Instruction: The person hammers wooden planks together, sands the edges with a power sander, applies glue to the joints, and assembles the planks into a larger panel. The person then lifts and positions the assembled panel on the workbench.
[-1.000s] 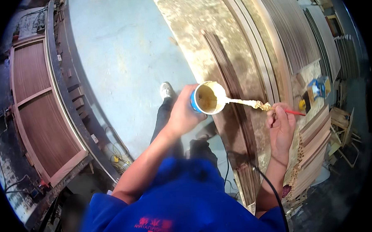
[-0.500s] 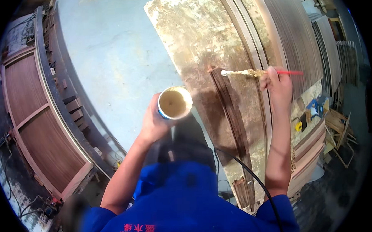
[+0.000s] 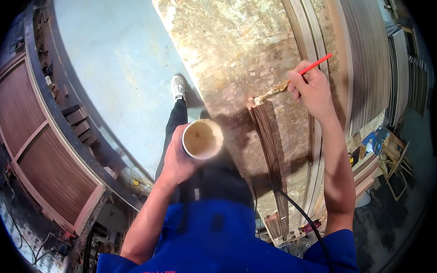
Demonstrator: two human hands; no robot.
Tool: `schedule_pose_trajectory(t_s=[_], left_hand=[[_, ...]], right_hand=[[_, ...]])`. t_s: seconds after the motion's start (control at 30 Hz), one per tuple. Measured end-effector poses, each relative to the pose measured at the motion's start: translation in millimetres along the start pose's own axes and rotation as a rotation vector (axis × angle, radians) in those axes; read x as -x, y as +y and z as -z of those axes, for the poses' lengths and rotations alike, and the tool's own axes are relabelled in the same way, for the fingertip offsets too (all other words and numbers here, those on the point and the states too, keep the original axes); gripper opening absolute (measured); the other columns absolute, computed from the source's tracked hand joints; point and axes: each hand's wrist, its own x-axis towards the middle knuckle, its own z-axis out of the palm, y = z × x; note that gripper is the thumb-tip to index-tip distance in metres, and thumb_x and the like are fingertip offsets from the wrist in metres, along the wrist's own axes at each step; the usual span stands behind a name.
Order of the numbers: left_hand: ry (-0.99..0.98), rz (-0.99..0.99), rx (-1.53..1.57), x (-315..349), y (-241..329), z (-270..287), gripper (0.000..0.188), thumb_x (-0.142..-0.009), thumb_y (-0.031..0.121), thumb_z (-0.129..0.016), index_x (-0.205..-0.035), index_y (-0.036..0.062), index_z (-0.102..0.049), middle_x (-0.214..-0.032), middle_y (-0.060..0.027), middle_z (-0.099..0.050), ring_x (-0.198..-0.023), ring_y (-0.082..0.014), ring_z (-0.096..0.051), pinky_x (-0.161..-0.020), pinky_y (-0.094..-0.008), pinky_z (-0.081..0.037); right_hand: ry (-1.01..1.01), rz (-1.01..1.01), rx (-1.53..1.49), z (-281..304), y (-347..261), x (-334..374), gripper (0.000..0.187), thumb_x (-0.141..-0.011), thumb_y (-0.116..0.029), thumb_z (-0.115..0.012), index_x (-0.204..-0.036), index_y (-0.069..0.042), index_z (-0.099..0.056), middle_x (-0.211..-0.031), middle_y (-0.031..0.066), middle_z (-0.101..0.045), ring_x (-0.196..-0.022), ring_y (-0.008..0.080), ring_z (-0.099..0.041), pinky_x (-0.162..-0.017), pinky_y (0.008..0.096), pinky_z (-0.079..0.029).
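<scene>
In my left hand (image 3: 175, 160) is a paper cup (image 3: 202, 139), its inside coated with a tan, glue-like paste. My right hand (image 3: 311, 86) pinches a thin brush (image 3: 317, 63) with a red handle end, its lower length caked in the same paste. The brush's whitish tip meets the far end of a dark brown wood strip (image 3: 266, 139), where some pale paste shows. That strip lies lengthwise on a stained, paste-spotted worktable (image 3: 214, 34) to my right. The cup is held over my legs, just left of the table edge.
Long wood strips (image 3: 304, 25) run along the table's right side, beside stacked wood-grain panels (image 3: 363, 47). A framed panel (image 3: 48, 149) lies on a bench at left. A black cable (image 3: 302, 216) crosses near my right arm. Wooden stools (image 3: 395, 163) stand at far right.
My right hand has brought the brush tip down and left onto the strip's end, the handle now tilted up. The cup has shifted slightly nearer me. My stepping foot has come into view.
</scene>
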Motion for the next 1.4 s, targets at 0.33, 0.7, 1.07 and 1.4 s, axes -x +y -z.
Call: schedule_pose_trajectory(t_s=[0.33,0.7,1.07,1.4], left_hand=[[-0.077,0.071,0.047,-37,19,17,0.075,-0.072,0.008,-0.093,-0.137,0.0062,-0.056,-0.13,-0.0092,-0.065,-0.123,-0.0234,-0.063,-0.107,-0.0377,-0.049],[-0.098,0.043,0.046,-47,16,20,0.076,-0.073,0.007,-0.093,-0.138,0.0055,-0.055,-0.13,-0.0091,-0.064,-0.125,-0.0233,-0.063,-0.107,-0.0371,-0.049],[-0.025,-0.071,-0.061,-41,9,-1,0.075,-0.071,0.006,-0.095,-0.136,0.0063,-0.057,-0.126,-0.0091,-0.065,-0.122,-0.0248,-0.063,-0.105,-0.0379,-0.051],[0.158,-0.367,-0.188,-49,42,-18,0.07,-0.065,-0.002,-0.088,-0.129,0.0055,-0.061,-0.123,-0.0155,-0.063,-0.118,-0.037,-0.061,-0.102,-0.0417,-0.05]], right_hand=[[-0.17,0.03,0.295,-1,-41,-12,0.013,-0.1,-0.012,-0.061,-0.094,-0.001,-0.06,-0.073,0.0027,-0.053,-0.07,0.011,-0.05,-0.065,0.031,-0.043],[-0.106,-0.032,0.207,-11,-45,-10,0.011,-0.1,-0.01,-0.062,-0.094,-0.001,-0.061,-0.076,0.0006,-0.055,-0.072,0.0081,-0.049,-0.065,0.0287,-0.043],[0.033,0.155,-0.014,10,-81,34,0.011,-0.102,-0.006,-0.058,-0.092,-0.003,-0.061,-0.077,0.002,-0.058,-0.067,0.0082,-0.053,-0.063,0.0253,-0.044],[0.225,0.095,-0.244,-8,-68,69,0.015,-0.106,-0.013,-0.064,-0.093,-0.006,-0.059,-0.07,0.0042,-0.062,-0.055,0.0072,-0.054,-0.05,0.0223,-0.041]])
